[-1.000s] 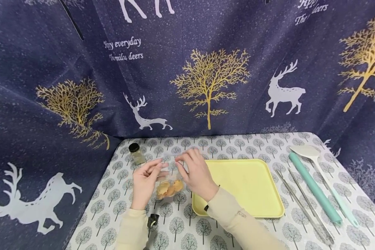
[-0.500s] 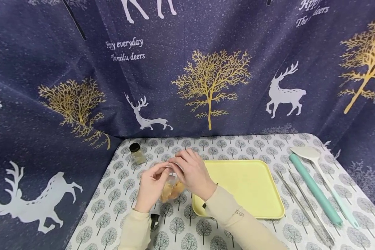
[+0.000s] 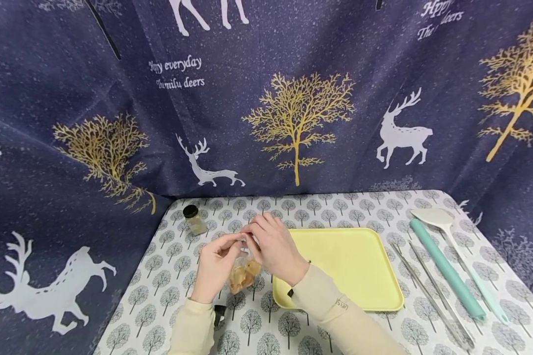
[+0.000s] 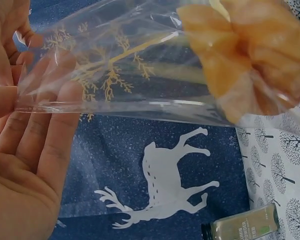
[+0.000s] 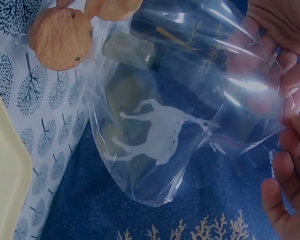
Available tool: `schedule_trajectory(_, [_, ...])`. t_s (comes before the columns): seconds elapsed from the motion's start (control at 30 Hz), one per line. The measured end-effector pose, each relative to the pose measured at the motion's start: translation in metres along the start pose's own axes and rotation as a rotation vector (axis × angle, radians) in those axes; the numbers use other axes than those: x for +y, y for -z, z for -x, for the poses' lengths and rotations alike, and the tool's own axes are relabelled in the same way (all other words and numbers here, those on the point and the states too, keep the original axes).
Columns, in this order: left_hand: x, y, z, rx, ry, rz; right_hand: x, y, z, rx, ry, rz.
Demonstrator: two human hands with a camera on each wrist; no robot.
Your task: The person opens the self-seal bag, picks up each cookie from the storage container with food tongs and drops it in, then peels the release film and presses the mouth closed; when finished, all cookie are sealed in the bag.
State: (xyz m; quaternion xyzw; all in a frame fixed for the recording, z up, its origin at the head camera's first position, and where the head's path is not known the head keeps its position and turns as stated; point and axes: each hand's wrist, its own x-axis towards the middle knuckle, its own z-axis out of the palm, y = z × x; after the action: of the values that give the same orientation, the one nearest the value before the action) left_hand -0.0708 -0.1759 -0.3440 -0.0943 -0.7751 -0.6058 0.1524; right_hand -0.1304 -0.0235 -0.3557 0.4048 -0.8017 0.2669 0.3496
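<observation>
A clear plastic bag hangs between both hands, with golden-brown chips gathered in its lower part. My left hand pinches the bag's upper edge between thumb and fingers. Close beside it, fingertips meeting, my right hand pinches the same edge. In the right wrist view the film spreads out wide and see-through, and one round chip shows small dark specks. The left wrist view has the chips large at its upper right, behind the film.
A yellow tray lies right of the bag, partly behind my right forearm. Farther right are metal tongs, a green rolling pin and a spatula. A black-capped spice jar stands at the back left.
My hands have come together along the bag's top edge, the left one moving right. The bag has drawn in narrower and the chips have shifted within it.
</observation>
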Motion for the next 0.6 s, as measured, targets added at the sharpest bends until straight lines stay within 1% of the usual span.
schedule_trajectory(0.13, [0.0015, 0.0, 0.0009, -0.005, 0.007, 0.005, -0.0003, -0.0006, 0.0008, -0.007, -0.029, -0.039])
schedule_trajectory(0.27, [0.0016, -0.0002, 0.0015, -0.015, -0.003, 0.009, 0.0013, -0.0024, 0.0024, 0.025, -0.053, -0.124])
schedule_trajectory(0.4, [0.0003, -0.0006, 0.0016, -0.018, -0.012, -0.006, 0.0032, -0.0034, 0.0029, 0.057, -0.082, -0.199])
schedule_trajectory(0.47, [-0.0005, -0.001, 0.0015, -0.015, -0.007, -0.019, 0.0039, -0.0034, 0.0036, 0.056, -0.112, -0.227])
schedule_trajectory(0.6, [-0.0024, -0.0021, 0.0013, -0.005, 0.003, -0.04, 0.0043, -0.0036, 0.0059, 0.036, -0.198, -0.286])
